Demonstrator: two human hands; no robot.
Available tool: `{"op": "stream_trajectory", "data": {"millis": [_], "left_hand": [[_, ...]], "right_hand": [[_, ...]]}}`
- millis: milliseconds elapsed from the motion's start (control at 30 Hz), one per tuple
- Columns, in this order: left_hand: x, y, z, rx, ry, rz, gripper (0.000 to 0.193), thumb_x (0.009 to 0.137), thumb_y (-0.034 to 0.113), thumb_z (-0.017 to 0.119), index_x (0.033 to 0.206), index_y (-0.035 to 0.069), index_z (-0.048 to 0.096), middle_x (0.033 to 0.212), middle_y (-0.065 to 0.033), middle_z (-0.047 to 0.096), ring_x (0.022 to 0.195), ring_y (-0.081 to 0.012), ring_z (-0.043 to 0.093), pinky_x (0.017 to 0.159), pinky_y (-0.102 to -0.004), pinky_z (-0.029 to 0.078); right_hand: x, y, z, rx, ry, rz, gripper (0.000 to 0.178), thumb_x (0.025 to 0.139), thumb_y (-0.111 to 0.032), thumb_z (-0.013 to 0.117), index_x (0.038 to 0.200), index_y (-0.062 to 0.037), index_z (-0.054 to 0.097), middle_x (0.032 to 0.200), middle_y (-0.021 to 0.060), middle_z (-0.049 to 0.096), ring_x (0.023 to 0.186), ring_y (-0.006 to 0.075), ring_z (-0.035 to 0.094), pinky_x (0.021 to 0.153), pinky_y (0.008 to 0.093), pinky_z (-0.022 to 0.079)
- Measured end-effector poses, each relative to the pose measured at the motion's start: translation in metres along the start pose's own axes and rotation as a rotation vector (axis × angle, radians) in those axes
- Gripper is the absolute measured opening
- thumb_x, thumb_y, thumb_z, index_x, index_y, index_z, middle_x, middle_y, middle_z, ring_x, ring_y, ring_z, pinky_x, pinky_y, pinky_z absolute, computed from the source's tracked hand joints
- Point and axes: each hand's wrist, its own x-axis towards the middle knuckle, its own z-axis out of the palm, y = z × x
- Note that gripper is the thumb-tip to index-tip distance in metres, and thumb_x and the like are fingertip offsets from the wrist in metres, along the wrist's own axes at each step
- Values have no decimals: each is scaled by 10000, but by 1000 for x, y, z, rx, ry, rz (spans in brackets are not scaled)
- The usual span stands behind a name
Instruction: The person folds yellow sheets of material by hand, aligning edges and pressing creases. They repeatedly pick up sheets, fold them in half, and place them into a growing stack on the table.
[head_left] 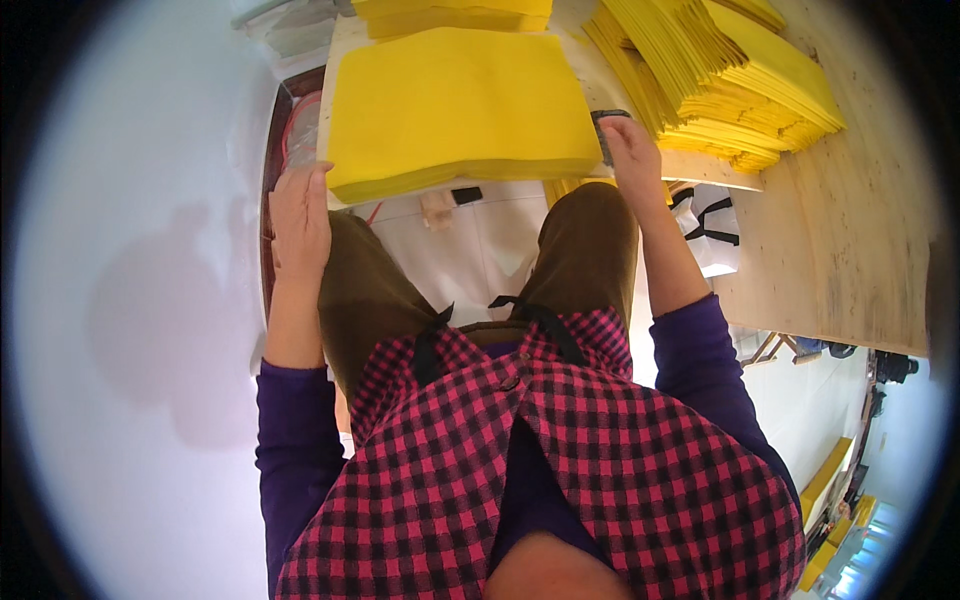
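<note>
I see the yellow stack [460,110] on the tabletop [607,92], between both hands. Left hand [302,215] at the stack's near-left corner: fingers nearly straight, close together; can't tell if they hold anything. Right hand [632,160] right of the stack: fingers bent at a dark item [602,132]; can't tell if gripped. Loose pile [730,85] farther right of the stack.

We are counting one left hand [302,218] and one right hand [634,160], two in all. We are listing one broad yellow stack [460,100], one farther yellow stack [455,17], one white bag [712,240], one dark object [604,148], one small black item [467,195]. Heaped yellow sheets [735,95] we are leaving uncounted, their edges overlapping.
</note>
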Motion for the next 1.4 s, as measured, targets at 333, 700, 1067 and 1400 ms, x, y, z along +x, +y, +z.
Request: {"op": "stream_trajectory", "data": {"millis": [333, 700, 1067, 1400], "left_hand": [[90, -49, 54, 210, -311, 3, 276, 908, 242, 499, 948, 6, 635, 897, -201, 608, 904, -375, 570, 786, -431, 446], [114, -47, 49, 83, -368, -44, 188, 862, 185, 567, 890, 17, 647, 910, -156, 626, 927, -318, 592, 806, -395, 461], [170, -94, 92, 306, -379, -27, 201, 880, 200, 548, 978, 47, 633, 994, -133, 616, 936, -325, 578, 826, -400, 459], [151, -91, 93, 179, -403, 45, 210, 881, 195, 553, 977, 18, 617, 943, -152, 607, 910, -319, 571, 818, -383, 450]], "right_hand": [[71, -2, 56, -424, -321, -154, 226, 861, -201, 528, 876, -8, 645, 916, 179, 624, 920, 344, 575, 827, 421, 453], [104, 5, 48, -428, -345, -163, 232, 879, -200, 530, 976, -10, 622, 984, 151, 616, 973, 295, 571, 849, 371, 453], [191, 47, 88, -640, -430, 26, 311, 876, -256, 542, 1034, 0, 619, 1047, 162, 629, 956, 321, 593, 833, 385, 473], [164, 45, 87, -483, -395, -242, 281, 878, -245, 502, 923, 0, 633, 926, 191, 631, 914, 359, 591, 825, 421, 470]]}}
